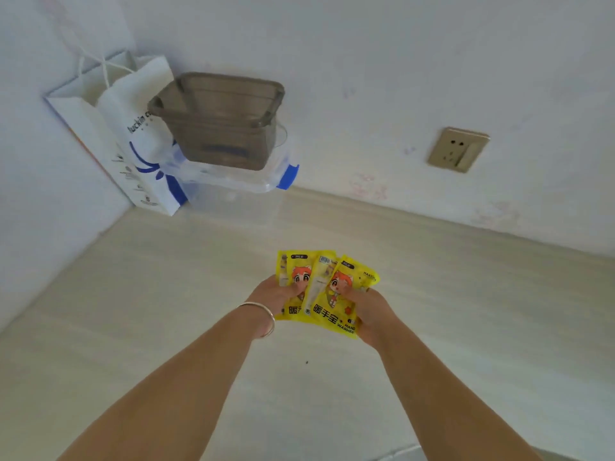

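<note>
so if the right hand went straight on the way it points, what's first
Past the right hand and its hand warmer packets only bare floor shows; then probably the clear bin by the wall, depth unclear.

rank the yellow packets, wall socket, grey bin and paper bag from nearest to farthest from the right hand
1. yellow packets, held in the right hand
2. wall socket, back wall, to the right
3. grey bin, far left
4. paper bag, leftmost, in the corner

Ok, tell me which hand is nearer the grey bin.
Left. The left hand holds the packets below and slightly right of the bin. The right hand, gripping the same fan of packets, sits further right and lower, so farther away.
</note>
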